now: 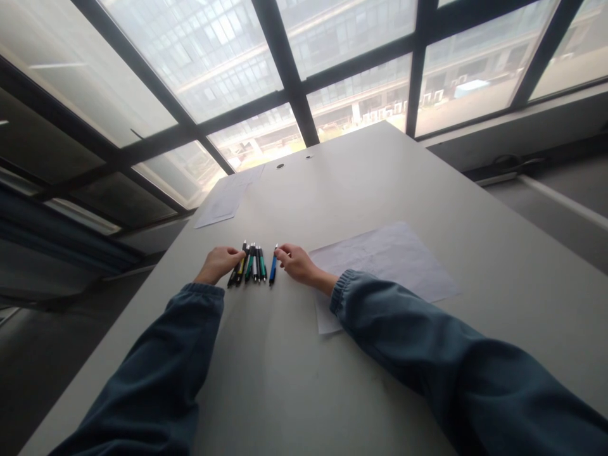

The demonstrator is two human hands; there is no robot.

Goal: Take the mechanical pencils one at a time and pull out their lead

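Several pens (256, 269) in black, green, silver and yellow lie side by side in a row on the white table. My left hand (219, 263) is at the row's left end, its thumb and finger pinched at the upper part of a black-and-yellow pen (241, 266). Just right of the row, a little apart from it, is a blue pen (272, 271). My right hand (298, 263) has its fingers closed on that pen's upper part, coming from the right. The fingers partly hide both pens.
A white paper sheet (403, 259) lies under and beyond my right forearm. Other papers (221, 206) rest at the table's far left edge. Two round holes (280, 166) are near the far end, by the large windows (356, 95).
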